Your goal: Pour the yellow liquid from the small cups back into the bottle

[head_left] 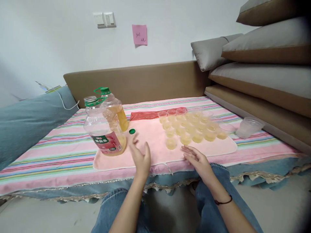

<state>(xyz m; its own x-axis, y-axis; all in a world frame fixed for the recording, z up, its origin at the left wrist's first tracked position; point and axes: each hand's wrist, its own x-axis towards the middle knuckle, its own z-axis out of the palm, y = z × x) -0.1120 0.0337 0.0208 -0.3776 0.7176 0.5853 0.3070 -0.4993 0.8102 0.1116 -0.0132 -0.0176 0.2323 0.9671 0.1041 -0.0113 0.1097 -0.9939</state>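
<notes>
My left hand (141,157) hovers over the pink mat (155,137), fingers apart and holding nothing. Just beyond its fingertips lies a green bottle cap (132,131). To its left stands an uncapped large juice bottle (107,144) with a red label and a little yellow juice at the bottom. My right hand (195,158), fingers stretched out and nothing in it, is at the mat's front edge. It is close to the front row of clear plastic cups (186,138), which stand in a block of rows holding pale yellow liquid.
Behind the uncapped bottle stands a capped juice bottle (122,118). A red plastic bag (143,115) lies at the mat's back edge. Stacked clear cups (249,127) lie tipped at the right. Cushions (267,74) are piled on the right; a blue armrest (41,119) is on the left.
</notes>
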